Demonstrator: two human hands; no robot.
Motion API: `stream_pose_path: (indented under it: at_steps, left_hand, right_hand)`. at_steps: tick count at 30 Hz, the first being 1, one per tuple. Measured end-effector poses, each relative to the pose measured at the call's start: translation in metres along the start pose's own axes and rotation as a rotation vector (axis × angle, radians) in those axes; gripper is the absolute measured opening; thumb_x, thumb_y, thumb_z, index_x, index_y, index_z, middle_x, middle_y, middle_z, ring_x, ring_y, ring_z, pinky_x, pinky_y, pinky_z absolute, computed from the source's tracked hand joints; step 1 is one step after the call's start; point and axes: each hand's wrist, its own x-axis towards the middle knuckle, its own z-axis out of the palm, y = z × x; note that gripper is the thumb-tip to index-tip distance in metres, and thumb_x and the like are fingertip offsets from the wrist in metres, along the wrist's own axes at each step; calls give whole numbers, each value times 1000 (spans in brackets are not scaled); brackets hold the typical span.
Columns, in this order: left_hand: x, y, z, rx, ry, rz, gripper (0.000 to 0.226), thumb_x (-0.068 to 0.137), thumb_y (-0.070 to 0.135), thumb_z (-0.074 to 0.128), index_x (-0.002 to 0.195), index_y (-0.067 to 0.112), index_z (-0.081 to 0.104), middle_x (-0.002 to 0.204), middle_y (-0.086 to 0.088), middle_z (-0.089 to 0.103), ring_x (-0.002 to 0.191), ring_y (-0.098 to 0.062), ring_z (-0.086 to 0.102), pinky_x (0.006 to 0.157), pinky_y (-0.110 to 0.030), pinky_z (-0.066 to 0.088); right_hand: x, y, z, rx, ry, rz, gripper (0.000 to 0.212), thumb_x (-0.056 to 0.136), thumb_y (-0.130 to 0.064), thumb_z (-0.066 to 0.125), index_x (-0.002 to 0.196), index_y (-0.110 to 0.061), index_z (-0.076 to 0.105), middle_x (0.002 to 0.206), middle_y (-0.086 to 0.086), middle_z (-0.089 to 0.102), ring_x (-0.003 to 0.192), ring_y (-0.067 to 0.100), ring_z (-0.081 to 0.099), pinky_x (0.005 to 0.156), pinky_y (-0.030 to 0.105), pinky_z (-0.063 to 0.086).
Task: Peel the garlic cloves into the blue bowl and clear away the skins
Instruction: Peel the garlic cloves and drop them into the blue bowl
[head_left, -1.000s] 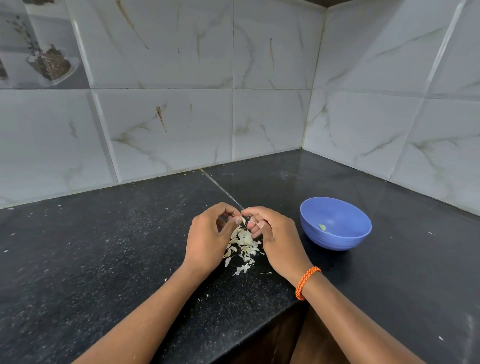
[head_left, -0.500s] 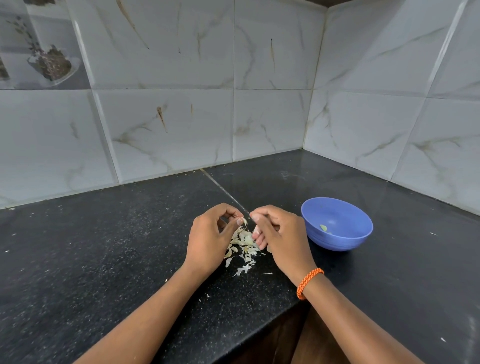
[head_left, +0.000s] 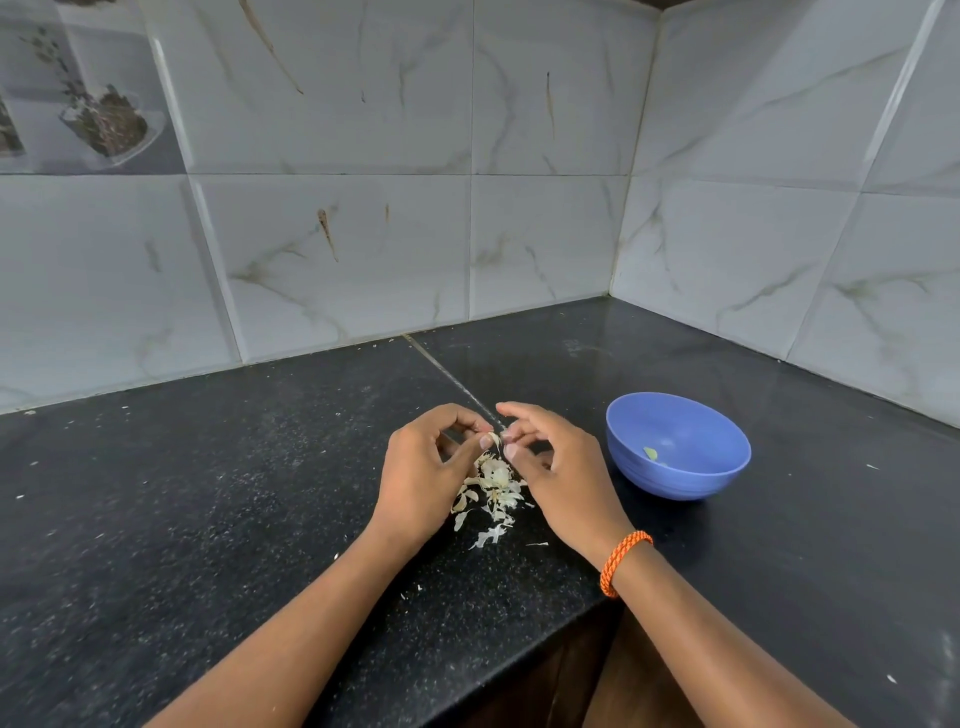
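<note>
A pile of pale garlic skins (head_left: 491, 488) lies on the black counter between my hands. My left hand (head_left: 426, 467) hovers over the pile's left side, thumb and fingers pinching a small garlic clove (head_left: 496, 439) with skin hanging from it. My right hand (head_left: 556, 462) is just to the right, its fingertips pinching at the same clove's skin. The blue bowl (head_left: 691, 473) stands to the right of my right hand, with one small greenish piece (head_left: 650, 453) inside.
The black speckled counter (head_left: 208, 519) runs into a tiled wall corner behind. Its front edge cuts diagonally below my forearms. Small skin flakes (head_left: 485, 538) lie scattered near the pile. An orange bracelet (head_left: 621, 561) is on my right wrist.
My right hand has opened out a little and its fingers have lifted away from the left thumb, drawing skin off the clove. The left hand stays in place.
</note>
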Motion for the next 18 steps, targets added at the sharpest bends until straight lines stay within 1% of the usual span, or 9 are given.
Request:
stream_pose_path:
  at_steps: [2,4,5,8,11,12,14,16,18]
  left_hand:
    - [0,-1,0,-4,5,6,8,97,22,82,95,27,77,97,10,76,67,-17,73,67,-35,60]
    - [0,-1,0,-9,4,12,8,96,22,83,95,26,77,100,10,76,66,-17,73,67,-36,60]
    - [0,-2,0,-10,0,14,8,95,22,84,95,26,77,100,9,76,65,-17,73,67,-37,60]
    - [1,-2,1,9,-22,12,8,95,21,84,95,25,77,100,10,75,65,-16,73,67,-38,61]
    - [0,-3,2,22,-34,-1,9,96,21,84,94,26,77,100,11,74,64,-16,73,68,-38,61]
    - [0,-3,2,23,-36,-2,9,96,20,83,94,25,76,100,11,74,64,-16,73,68,-39,61]
    - [0,-3,2,25,-36,-3,9,96,20,83,94,26,76,100,11,73,64,-16,72,68,-40,61]
    - [0,-4,2,37,-21,-6,11,96,20,83,93,26,75,100,11,73,63,-15,72,66,-40,61]
    - [1,-4,2,50,-5,-8,11,96,20,83,93,26,75,100,12,73,63,-15,72,65,-37,60]
  right_hand:
    - [1,-1,0,101,-11,48,40,104,-13,63,139,-33,67,112,-12,75,102,1,70,83,21,60]
    - [1,-3,-1,190,-21,57,36,103,-14,67,135,-30,70,107,-9,79,98,5,75,81,28,64]
    - [0,-4,-1,200,-10,51,34,101,-13,70,132,-28,71,103,-8,80,96,6,75,78,27,64]
    - [-1,-5,-1,155,86,34,29,94,-11,78,120,-26,77,96,-11,79,92,3,74,71,16,57]
    - [-1,-4,-2,161,143,17,29,87,-8,85,111,-24,79,90,-11,75,85,7,71,68,16,56]
    - [-1,-4,-3,169,142,8,29,87,-9,86,111,-24,79,89,-10,74,83,9,70,67,17,56]
    - [0,-4,-4,176,131,4,30,90,-12,84,115,-26,79,91,-10,74,86,9,71,69,18,57]
    - [0,-4,-5,175,119,10,31,95,-15,78,122,-30,77,93,-12,77,90,8,72,70,19,57]
    - [0,-4,-5,171,98,23,30,101,-18,71,128,-31,74,91,-11,79,89,9,74,70,19,57]
